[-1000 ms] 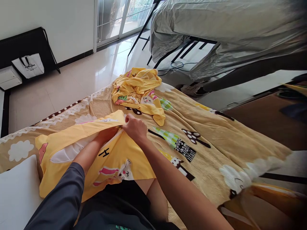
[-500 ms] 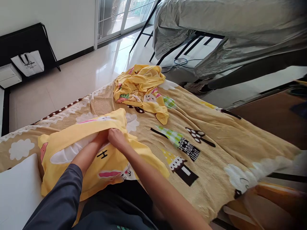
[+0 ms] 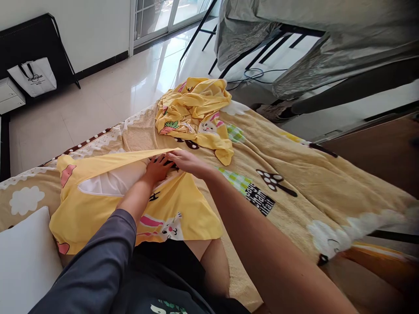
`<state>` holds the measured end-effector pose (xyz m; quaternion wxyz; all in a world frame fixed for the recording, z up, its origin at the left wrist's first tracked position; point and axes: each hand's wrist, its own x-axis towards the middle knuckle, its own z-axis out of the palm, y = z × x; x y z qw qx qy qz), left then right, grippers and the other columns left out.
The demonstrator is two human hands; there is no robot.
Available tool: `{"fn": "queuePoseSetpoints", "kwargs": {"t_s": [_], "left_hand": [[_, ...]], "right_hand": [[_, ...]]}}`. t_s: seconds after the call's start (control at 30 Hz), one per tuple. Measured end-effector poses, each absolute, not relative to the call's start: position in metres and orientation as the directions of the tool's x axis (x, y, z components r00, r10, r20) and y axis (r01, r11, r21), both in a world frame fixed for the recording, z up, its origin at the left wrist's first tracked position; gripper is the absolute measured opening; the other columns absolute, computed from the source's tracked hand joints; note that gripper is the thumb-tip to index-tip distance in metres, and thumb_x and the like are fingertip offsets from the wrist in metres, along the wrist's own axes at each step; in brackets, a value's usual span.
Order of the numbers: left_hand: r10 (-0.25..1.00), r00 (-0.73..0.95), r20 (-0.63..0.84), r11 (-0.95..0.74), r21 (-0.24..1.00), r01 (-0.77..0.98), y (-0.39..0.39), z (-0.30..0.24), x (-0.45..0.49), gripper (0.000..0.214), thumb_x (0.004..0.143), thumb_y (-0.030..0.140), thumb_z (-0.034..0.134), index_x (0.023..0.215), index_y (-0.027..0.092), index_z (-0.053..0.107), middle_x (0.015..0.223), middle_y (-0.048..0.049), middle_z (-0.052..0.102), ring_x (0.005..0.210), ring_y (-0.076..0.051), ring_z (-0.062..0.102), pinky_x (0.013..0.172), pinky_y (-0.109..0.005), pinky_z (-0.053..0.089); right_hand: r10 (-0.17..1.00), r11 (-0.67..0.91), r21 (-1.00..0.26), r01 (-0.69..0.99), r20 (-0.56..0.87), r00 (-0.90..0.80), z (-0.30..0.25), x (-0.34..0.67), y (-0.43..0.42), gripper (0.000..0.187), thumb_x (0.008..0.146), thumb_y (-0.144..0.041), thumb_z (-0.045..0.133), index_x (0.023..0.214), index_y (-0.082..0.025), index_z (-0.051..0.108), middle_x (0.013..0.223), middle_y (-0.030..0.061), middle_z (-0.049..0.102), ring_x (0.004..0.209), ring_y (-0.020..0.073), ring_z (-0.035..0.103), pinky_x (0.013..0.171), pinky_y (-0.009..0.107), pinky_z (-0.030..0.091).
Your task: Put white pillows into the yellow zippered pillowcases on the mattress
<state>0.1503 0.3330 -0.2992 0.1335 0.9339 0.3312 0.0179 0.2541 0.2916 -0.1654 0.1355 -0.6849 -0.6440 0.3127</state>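
A yellow pillowcase point(image 3: 114, 222) with rabbit prints lies across the bed in front of me, its long opening gaping. Inside it the white pillow point(image 3: 114, 179) shows. My right hand point(image 3: 188, 162) pinches the upper edge of the opening near its right end and holds it raised and taut. Just beside it, my left hand point(image 3: 157, 168) reaches into the opening with fingers spread and pointing right. What lies under its fingertips is partly hidden. A second crumpled yellow cloth point(image 3: 196, 113) with the same prints rests farther up the bed.
A beige patterned blanket point(image 3: 281, 165) covers the bed. At lower left sits a white pillow point(image 3: 26, 261). Beyond the bed, a person's leg point(image 3: 347, 93) and shoe show beside a grey plastic-covered frame point(image 3: 294, 43). A white bag point(image 3: 34, 77) leans against a black panel.
My left hand has come out from deeper in the pillowcase, and its fingers now show spread. My right hand has moved right and farther away, stretching the opening's edge taut.
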Motion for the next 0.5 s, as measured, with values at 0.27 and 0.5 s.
{"fn": "queuePoseSetpoints", "kwargs": {"t_s": [0.27, 0.5], "left_hand": [[0.534, 0.843, -0.057, -0.818, 0.216, 0.533, 0.33, -0.308, 0.148, 0.044, 0.097, 0.019, 0.04, 0.14, 0.015, 0.049, 0.156, -0.0158, 0.037, 0.149, -0.03, 0.023, 0.12, -0.055, 0.019], [0.499, 0.857, -0.131, -0.827, 0.225, 0.516, 0.349, -0.304, 0.188, 0.036, 0.097, 0.023, 0.048, 0.13, 0.011, 0.056, 0.142, -0.0117, 0.053, 0.134, -0.029, 0.046, 0.113, -0.049, 0.036]], "right_hand": [[0.955, -0.181, -0.597, 0.782, -0.296, -0.005, -0.16, 0.261, 0.288, 0.031, 0.097, -0.026, 0.037, 0.085, -0.018, 0.063, 0.093, 0.0073, 0.071, 0.086, 0.0169, 0.061, 0.073, 0.023, 0.045], [0.963, -0.128, -0.558, 0.82, -0.267, -0.031, -0.165, 0.25, 0.287, 0.027, 0.095, -0.024, 0.039, 0.093, -0.017, 0.065, 0.097, 0.0081, 0.071, 0.087, 0.0173, 0.061, 0.077, 0.024, 0.046]]}}
